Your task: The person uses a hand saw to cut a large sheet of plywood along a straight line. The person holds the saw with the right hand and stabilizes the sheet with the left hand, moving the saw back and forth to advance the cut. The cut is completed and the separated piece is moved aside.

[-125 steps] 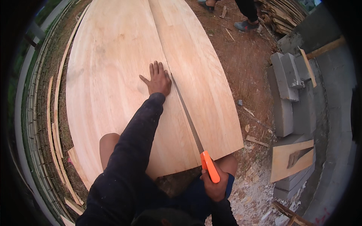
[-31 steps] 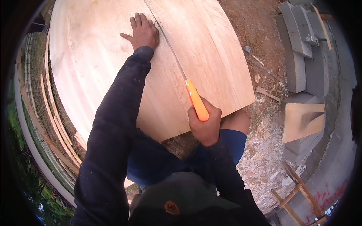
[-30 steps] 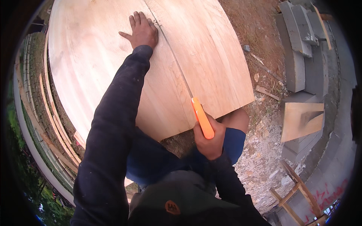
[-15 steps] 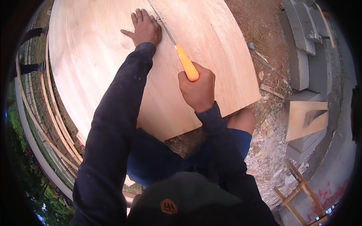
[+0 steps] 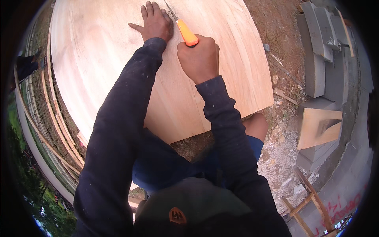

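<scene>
A large pale plywood sheet lies in front of me, its near edge above my knees. My left hand presses flat on it near the top of the view, fingers spread. Just right of it is a handsaw with an orange-yellow handle and a narrow dark blade. My right hand is closed round the handle's near end. The blade runs away from me past my left hand, and its far part leaves the view at the top. A few dark crumbs lie by the blade.
On the right stand stacked grey blocks, with a small board on the lower ones. A wooden frame leans at lower right. Long wooden strips run along the left. Part of another person in dark clothing shows at far left.
My right hand has pushed the saw forward, away from me, so less of the blade shows. My left hand stays flat on the plywood. At far left, the other person's limbs have shifted.
</scene>
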Tool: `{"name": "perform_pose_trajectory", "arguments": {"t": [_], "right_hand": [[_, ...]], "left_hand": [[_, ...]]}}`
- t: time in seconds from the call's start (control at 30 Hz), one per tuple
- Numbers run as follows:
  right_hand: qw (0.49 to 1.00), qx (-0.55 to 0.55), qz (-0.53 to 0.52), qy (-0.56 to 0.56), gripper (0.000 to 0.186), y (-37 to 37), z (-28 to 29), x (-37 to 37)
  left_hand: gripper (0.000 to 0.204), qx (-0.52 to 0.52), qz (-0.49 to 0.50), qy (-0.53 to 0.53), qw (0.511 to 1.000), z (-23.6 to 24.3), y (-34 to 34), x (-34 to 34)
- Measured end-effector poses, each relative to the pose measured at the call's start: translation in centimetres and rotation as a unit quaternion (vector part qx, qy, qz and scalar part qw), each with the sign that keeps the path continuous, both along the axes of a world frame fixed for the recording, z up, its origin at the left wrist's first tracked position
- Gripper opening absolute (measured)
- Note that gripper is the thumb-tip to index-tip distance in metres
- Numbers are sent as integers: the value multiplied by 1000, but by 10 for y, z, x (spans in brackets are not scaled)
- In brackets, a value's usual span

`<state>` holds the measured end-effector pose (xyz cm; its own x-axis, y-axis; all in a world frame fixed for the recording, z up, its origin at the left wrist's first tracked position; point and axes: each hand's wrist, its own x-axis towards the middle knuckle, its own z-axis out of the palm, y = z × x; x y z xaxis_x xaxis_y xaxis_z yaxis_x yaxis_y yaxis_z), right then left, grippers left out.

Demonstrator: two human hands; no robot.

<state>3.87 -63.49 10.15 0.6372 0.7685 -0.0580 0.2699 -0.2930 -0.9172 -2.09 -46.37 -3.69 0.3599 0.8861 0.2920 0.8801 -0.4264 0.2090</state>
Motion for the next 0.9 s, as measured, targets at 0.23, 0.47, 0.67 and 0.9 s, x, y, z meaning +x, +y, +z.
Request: {"name": "perform_pose_trajectory", "arguments": {"t": [0.23, 0.47, 0.67, 0.9], "right_hand": [[996, -70, 50, 21, 52, -236, 46, -40], [994, -74, 43, 66, 37, -112, 16, -16], [999, -37, 19, 11, 17, -28, -12, 1], [993, -93, 64, -23, 51, -263, 65, -44]], "left_hand": [[57, 13, 12, 20, 1000, 0, 6, -13], [55, 12, 3, 8, 1000, -2, 3, -20], [57, -67, 19, 23, 997, 14, -6, 0], [54, 53, -2, -8, 999, -6, 11, -12]]}}
